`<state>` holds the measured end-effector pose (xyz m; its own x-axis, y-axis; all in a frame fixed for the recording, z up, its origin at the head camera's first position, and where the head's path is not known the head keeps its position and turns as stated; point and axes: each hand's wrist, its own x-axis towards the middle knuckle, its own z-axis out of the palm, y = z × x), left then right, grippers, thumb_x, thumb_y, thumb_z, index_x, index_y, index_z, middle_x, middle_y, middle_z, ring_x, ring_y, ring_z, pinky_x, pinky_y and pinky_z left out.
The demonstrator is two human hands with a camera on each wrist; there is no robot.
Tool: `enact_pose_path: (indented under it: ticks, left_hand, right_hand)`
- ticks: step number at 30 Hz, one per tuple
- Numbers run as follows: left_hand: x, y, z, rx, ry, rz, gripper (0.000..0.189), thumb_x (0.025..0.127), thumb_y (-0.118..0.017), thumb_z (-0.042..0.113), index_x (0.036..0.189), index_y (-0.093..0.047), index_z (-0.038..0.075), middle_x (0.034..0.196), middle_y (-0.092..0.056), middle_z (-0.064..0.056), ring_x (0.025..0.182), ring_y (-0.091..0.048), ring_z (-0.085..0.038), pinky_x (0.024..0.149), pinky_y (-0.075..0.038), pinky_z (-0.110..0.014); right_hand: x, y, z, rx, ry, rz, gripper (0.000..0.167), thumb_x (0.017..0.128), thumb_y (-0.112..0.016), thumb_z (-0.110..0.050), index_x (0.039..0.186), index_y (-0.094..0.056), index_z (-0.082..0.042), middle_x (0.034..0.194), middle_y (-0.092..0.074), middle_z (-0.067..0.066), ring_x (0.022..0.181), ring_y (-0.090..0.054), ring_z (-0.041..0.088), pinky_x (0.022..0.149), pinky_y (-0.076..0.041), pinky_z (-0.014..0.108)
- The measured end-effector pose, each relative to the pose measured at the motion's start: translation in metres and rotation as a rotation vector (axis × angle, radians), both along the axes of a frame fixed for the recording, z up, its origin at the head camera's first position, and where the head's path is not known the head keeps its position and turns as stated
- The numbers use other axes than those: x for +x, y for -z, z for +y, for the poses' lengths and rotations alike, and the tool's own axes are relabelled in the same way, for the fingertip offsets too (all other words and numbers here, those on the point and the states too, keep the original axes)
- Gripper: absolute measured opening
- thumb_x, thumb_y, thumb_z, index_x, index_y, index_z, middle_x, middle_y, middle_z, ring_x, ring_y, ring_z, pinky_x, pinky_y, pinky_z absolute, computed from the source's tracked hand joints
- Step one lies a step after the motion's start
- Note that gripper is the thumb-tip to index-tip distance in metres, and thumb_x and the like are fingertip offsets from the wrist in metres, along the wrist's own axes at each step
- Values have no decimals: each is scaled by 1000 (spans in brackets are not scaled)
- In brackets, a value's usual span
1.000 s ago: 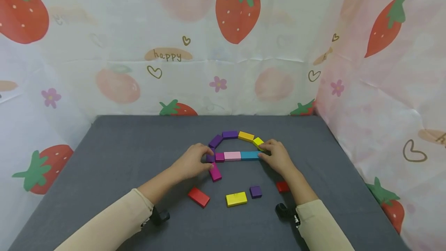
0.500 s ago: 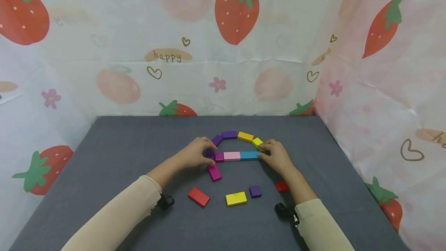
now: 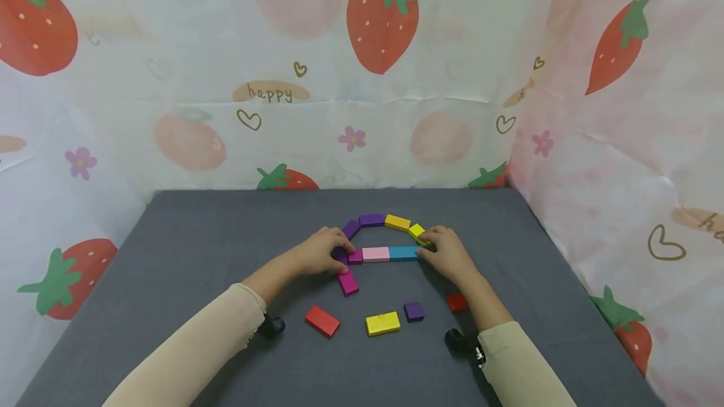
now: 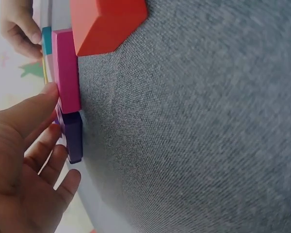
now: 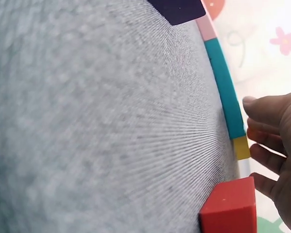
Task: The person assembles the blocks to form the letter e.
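Note:
Near the middle of the table, my left hand pinches round the purple block at the left end of a block arch. Its index fingertip lies over the small magenta block. In the left wrist view, the thumb reaches the top edge of the long magenta block; the other fingers are loosely bent. My right hand rests at the right end, index fingertip at the yellow arch block and thumb by the end of the blue block. Its fingers are relaxed.
Two purple blocks and an orange block continue the arch. A pink block joins the straight row. Nearer lie a red block, a yellow block, a small purple block and another red block beside the right wrist.
My left hand has shifted slightly right, its index finger now over the small magenta block. The left sleeve has moved forward and right. The right hand stays almost still.

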<state>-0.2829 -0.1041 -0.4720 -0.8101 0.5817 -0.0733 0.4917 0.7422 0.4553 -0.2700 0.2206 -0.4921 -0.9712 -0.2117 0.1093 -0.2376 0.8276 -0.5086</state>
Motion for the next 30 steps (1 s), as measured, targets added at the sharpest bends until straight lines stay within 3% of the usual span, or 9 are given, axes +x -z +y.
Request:
enact_pose_path:
  ticks: [9, 19, 24, 30]
  left_hand:
    - [1, -2, -1, -6, 5, -5, 39, 89, -82, 27, 125, -73, 16, 131, -60, -7, 125, -48, -28, 110, -41, -48]
    - [7, 0, -2, -6, 10, 26, 39, 89, -81, 25, 125, -72, 14, 131, -60, -8, 125, -49, -29, 110, -41, -48]
    - [9, -2, -1, -19, 7, 32, 39, 90, -81, 26, 126, -72, 14, 131, -60, -7, 124, -49, -28, 109, -41, -49]
    - [9, -2, -2, -24, 3, 30, 40, 89, -82, 27, 126, -72, 15, 131, -60, -6, 124, -49, -28, 109, -42, -49]
  right_hand:
    - [1, -4, -4, -36, 5, 42, 38, 96, -73, -23, 129, -70, -5, 132, -63, 15, 123, -57, 36, 103, -48, 54]
    - [31, -12, -35, -46, -61, 53, 37, 95, -75, -25, 128, -72, -8, 130, -64, 10, 126, -56, 33, 107, -46, 53]
    - [46, -21, -58, -28, -137, 85, 37, 94, -77, -24, 128, -73, -11, 126, -66, 4, 120, -59, 25, 105, -49, 46]
    - [63, -36, -88, 6, -298, 114, 36, 94, -77, -27, 127, -73, -13, 126, -66, 1, 120, -59, 23, 102, -51, 43]
